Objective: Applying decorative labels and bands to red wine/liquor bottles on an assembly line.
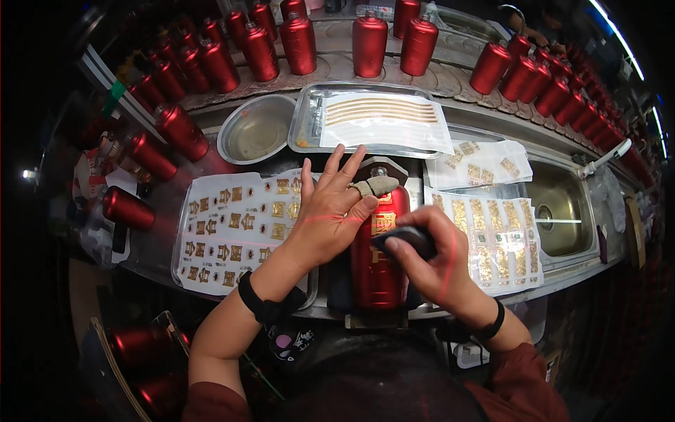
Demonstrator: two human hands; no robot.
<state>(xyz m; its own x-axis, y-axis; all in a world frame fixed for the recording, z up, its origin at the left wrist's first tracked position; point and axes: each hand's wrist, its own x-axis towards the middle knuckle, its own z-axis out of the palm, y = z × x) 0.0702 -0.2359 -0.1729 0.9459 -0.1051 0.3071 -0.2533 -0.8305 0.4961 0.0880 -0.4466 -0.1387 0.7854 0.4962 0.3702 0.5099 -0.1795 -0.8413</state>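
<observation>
Head view: left hand [330, 211] splayed, taped thumb steadying red bottle [378, 260] lying beneath fingers; right hand [429, 264] clamped round dark pad [406, 240]; best rubbed firmly, evenly, outward from gold label.

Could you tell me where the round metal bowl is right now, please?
In the head view, the round metal bowl sits left of centre, beside the metal tray, above the left hand.

Sticker sheets [232, 228] and trays [309, 116] close around the bottle [378, 246]
</observation>
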